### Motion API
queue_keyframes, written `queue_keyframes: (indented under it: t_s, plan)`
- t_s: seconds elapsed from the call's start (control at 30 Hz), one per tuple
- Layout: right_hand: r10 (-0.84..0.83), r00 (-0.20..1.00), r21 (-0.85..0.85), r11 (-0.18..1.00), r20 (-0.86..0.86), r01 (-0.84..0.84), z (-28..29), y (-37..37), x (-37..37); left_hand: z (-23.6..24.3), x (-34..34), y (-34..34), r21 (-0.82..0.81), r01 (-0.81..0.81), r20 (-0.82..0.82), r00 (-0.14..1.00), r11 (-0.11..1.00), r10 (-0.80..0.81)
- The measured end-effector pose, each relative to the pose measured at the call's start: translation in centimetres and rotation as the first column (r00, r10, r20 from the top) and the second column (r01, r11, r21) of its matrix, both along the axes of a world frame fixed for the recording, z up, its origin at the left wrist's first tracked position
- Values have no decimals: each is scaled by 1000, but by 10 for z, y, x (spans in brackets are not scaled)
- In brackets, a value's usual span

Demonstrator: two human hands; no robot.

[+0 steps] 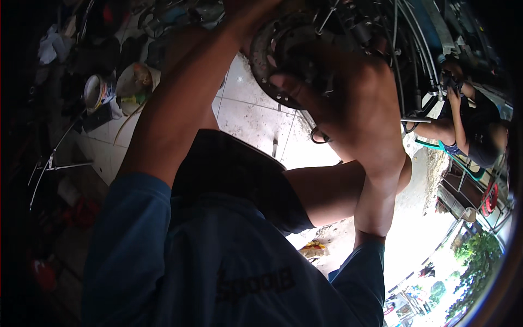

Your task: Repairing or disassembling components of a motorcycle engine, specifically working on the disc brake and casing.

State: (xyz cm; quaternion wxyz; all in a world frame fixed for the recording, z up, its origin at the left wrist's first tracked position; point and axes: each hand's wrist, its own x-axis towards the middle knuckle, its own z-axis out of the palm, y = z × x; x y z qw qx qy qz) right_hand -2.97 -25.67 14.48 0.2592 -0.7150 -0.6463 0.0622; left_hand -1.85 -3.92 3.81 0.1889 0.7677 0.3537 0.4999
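Observation:
A dark, round brake disc with holes along its rim is at the top middle, with a shadowed hub inside it. My right hand reaches up over the hub, its thumb lying across the face of the disc. Its other fingers curl into the shadow round something I cannot make out. At the top edge, left of the disc, my left hand is mostly cut off, so its fingers do not show. Cables and metal parts hang close to the right of my right hand.
White floor tiles lie below the disc. To the left stand an open tin and a pale tub beside a thin metal stand. At the right, another person sits on a green chair. A yellow wrapper lies on the ground.

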Motion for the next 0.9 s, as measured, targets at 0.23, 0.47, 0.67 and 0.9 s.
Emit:
queue_keyframes:
  t_s: [0.23, 0.47, 0.67, 0.9]
  plan:
    - [34, 994, 71, 997, 103, -41, -7, 4, -4, -54, 39, 35, 59, 95, 366, 924, 994, -110]
    - [-29, 997, -32, 999, 73, 31, 1, -5, -20, -33, 19, 20, -13, 115, 242, 964, 993, -109]
    - [-87, 994, 150, 984, -59, 95, 22, -17, -11, -35, 23, 21, 33, 140, 262, 954, 990, -143]
    - [-19, 1000, 149, 989, 18, 16, 10, -13, -7, -41, 24, 25, 22, 144, 273, 951, 989, -145]
